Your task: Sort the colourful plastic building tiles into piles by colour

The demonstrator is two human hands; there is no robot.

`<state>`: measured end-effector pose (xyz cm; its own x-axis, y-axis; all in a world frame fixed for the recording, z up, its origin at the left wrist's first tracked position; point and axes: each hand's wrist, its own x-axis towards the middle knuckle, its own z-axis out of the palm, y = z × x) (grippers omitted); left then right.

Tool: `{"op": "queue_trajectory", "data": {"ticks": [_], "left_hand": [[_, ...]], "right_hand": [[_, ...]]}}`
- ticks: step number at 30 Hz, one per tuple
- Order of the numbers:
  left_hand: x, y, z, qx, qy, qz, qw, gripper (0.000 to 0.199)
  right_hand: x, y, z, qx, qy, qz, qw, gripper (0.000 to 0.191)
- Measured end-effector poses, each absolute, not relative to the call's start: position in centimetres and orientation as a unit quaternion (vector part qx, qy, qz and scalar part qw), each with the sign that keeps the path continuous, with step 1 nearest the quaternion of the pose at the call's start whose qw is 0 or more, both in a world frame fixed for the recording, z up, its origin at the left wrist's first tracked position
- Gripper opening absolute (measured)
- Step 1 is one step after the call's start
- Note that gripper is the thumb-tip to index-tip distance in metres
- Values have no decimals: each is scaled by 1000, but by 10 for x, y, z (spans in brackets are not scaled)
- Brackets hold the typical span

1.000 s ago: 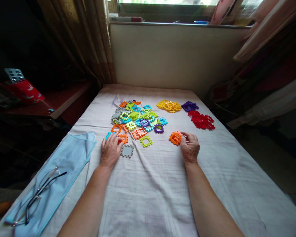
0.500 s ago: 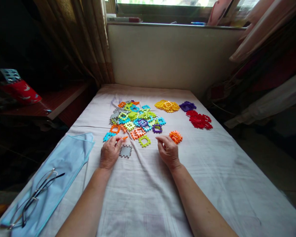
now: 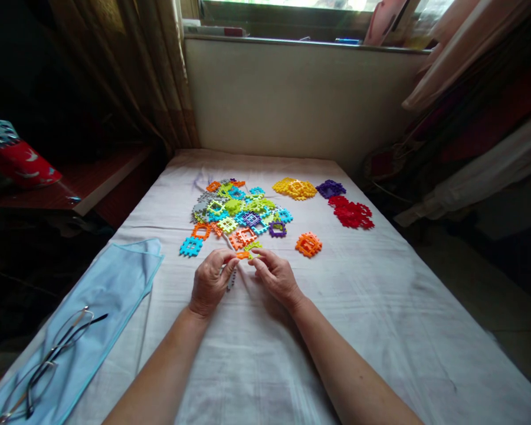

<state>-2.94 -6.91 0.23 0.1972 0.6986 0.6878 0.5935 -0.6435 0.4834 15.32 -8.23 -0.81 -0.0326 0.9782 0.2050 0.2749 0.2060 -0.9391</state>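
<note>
My left hand [image 3: 211,280] pinches a small orange piece [image 3: 242,255] between thumb and fingers. Close to the right end of that piece is my right hand [image 3: 277,275], its thumb and fingertips a little apart. A grey square piece [image 3: 232,280] lies partly hidden beside my left hand, and a lime-green piece [image 3: 253,248] shows just behind the fingertips. Beyond them spreads a mixed heap of coloured square pieces [image 3: 233,206]. To the right lies a small orange stack [image 3: 308,244].
Farther back are a yellow pile [image 3: 294,188], a purple pile [image 3: 331,189] and a red pile [image 3: 351,212]. Eyeglasses [image 3: 55,359] rest on a light blue cloth [image 3: 101,295] at the left. A red container [image 3: 23,162] stands on a side table.
Both hands have come together in front of the heap, the left moving right with the orange piece and the right moving left, away from the orange stack. The view has shifted slightly.
</note>
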Motion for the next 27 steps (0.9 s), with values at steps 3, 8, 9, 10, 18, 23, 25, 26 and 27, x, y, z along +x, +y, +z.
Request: {"op": "queue_trajectory", "data": {"ticks": [3,8,9,10,18,23,25,26,27], "left_hand": [[-22,-74,3,799,380,465,43,8],[-18,-75,-1,828,357,430,44,12],[-19,-74,-2,832,364,415,48,16],[-20,-73,-4,837,372,397,50,22],[-38,-63,-22,831,487,267,-11,52],[-55,-53,-20,772,579,259,-44,46],[-61,-50,-19,750,606,260,-52,45],[-63,-48,-19,742,614,263,-54,44],[-64,-47,-19,738,617,267,-56,43]], "right_hand": [[151,-81,-4,-485,-555,452,502,38],[157,-72,-6,-478,-505,474,541,33],[161,-70,-8,-487,-496,460,552,33],[166,-67,-10,-501,-488,438,564,34],[242,-57,-20,-699,-428,119,561,54],[258,-57,-19,-754,-426,88,493,49],[259,-56,-20,-762,-427,83,479,50],[259,-56,-20,-765,-425,77,477,50],[260,-56,-21,-767,-423,68,477,50]]}}
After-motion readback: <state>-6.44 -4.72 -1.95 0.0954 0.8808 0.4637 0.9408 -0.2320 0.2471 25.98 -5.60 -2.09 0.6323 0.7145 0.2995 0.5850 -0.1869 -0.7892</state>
